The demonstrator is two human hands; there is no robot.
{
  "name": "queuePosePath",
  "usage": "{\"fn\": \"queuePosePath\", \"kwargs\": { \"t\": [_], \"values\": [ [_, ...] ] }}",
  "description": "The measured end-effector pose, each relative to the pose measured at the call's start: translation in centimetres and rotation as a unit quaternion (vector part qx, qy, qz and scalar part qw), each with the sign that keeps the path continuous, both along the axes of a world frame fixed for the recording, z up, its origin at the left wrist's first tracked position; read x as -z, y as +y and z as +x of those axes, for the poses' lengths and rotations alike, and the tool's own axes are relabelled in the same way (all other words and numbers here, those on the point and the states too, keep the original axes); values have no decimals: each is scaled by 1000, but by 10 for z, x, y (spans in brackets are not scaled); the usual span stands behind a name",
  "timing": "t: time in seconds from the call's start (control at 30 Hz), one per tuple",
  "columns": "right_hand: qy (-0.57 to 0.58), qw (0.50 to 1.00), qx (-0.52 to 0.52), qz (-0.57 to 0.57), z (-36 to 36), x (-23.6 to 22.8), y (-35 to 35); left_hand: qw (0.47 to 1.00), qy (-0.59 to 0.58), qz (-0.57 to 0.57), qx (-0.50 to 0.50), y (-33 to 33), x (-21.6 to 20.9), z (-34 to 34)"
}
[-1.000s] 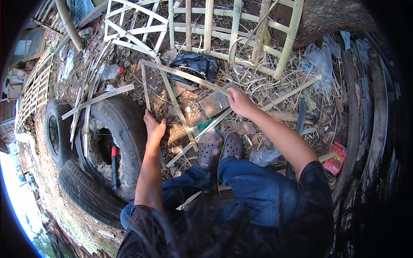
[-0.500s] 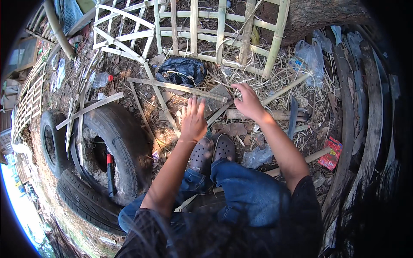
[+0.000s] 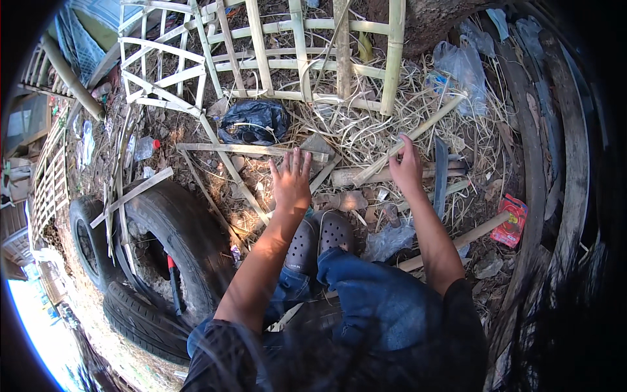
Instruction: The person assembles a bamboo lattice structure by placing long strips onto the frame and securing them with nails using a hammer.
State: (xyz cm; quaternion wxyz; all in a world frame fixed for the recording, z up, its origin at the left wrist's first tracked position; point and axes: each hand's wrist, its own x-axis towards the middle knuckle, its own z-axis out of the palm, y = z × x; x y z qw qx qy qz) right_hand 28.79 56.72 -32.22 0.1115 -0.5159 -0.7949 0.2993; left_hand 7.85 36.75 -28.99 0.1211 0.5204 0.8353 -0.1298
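Note:
My right hand (image 3: 407,171) is closed round a pale bamboo stick (image 3: 432,123), thumb and fingers on either side of it. The stick slants up to the right over loose shavings, its lower end by a thicker bamboo piece (image 3: 346,177). My left hand (image 3: 291,188) is open, palm down and fingers spread, with its fingertips at a flat bamboo strip (image 3: 228,149). Whether they press on the strip I cannot tell. Beneath that strip's right end lies a grey block (image 3: 317,145). A dark flat blade-like piece (image 3: 441,178) lies right of my right hand.
A bamboo lattice (image 3: 297,63) spans the far side, with a black plastic bag (image 3: 255,121) before it. Old tyres (image 3: 189,228) stand at left, one holding a red-and-black handled tool (image 3: 174,277). At right are a red packet (image 3: 509,221) and long weathered boards (image 3: 567,163).
My right hand has closed on the bamboo stick, which now lies at a steeper slant. My left hand has spread its fingers near the flat strip. The whole view has shifted slightly.

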Motion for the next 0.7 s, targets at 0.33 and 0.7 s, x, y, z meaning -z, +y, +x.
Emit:
{"fn": "queuePosePath", "kwargs": {
  "t": [0.33,0.7],
  "values": [
    [-138,954,-246,97,-3,-29,7,998,-8,-52,-21,11,-11,-4],
    [121,905,-328,243,-1,-89,22,998,-25,49,-17,2,-1,-2]
  ]
}}
